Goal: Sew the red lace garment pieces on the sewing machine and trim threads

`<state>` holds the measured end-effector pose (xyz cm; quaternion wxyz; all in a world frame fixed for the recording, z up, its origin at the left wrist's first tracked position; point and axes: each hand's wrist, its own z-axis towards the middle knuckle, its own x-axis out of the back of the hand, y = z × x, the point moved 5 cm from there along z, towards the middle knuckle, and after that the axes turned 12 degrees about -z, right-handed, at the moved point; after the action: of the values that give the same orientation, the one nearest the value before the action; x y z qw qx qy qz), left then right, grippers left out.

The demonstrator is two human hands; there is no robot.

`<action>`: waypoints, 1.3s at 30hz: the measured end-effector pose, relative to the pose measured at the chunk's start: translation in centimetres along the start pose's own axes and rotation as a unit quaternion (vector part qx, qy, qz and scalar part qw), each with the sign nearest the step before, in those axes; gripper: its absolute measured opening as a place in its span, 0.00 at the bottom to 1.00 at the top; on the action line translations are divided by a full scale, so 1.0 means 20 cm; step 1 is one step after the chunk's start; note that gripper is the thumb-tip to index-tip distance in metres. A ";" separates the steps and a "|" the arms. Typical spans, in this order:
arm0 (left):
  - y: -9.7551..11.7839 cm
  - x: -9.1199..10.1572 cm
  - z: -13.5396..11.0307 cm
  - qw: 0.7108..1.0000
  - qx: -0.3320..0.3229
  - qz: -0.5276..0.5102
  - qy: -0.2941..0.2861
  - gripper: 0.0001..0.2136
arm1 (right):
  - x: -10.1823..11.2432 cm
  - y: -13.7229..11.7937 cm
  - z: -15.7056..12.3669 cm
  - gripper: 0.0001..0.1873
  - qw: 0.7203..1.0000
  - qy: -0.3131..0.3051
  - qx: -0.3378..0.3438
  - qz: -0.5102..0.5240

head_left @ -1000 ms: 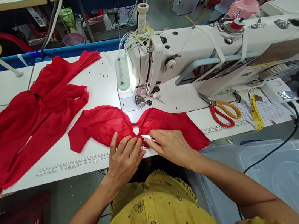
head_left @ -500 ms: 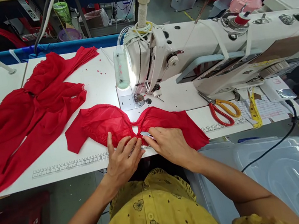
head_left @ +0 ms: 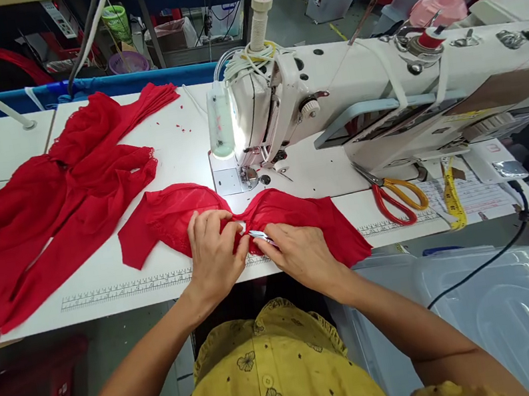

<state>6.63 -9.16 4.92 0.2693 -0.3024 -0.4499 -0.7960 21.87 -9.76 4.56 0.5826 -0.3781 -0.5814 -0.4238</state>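
Note:
A red lace bra piece [head_left: 293, 217] lies flat on the white sewing table [head_left: 177, 158] just in front of the machine's needle. My left hand [head_left: 215, 250] rests on its centre, fingers curled and pinching the fabric at the middle join. My right hand [head_left: 299, 253] is closed on a small metal thread snipper [head_left: 259, 234], whose tip meets the fabric at that same join. Both hands nearly touch each other.
A white sewing machine [head_left: 378, 91] stands behind the piece. A pile of red fabric [head_left: 52, 200] covers the table's left. Red-and-yellow scissors [head_left: 396, 196] and a yellow tape measure [head_left: 451, 194] lie to the right. A clear plastic bin [head_left: 511, 312] sits on the floor, right.
My left hand has slid forward over the fabric and its fingers have curled from flat into a pinch at the centre. The right hand with the snipper has stayed nearly in place.

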 end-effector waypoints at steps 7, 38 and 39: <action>-0.06 -0.05 0.03 0.998 0.023 -0.061 -0.008 0.05 | 0.00 -0.01 0.00 0.22 1.000 -0.011 0.002 -0.005; -0.09 -0.06 0.00 0.993 0.039 -0.110 0.001 0.06 | 0.04 -0.06 0.02 0.23 0.998 -0.006 0.017 -0.065; -0.09 -0.06 0.00 0.993 0.038 -0.109 -0.001 0.06 | 0.04 -0.06 0.02 0.23 0.998 -0.008 0.017 -0.063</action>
<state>6.27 -8.11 3.11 0.1920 -0.2418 -0.5101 -0.8028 20.61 -9.80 5.34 0.5561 -0.3341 -0.6162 -0.4466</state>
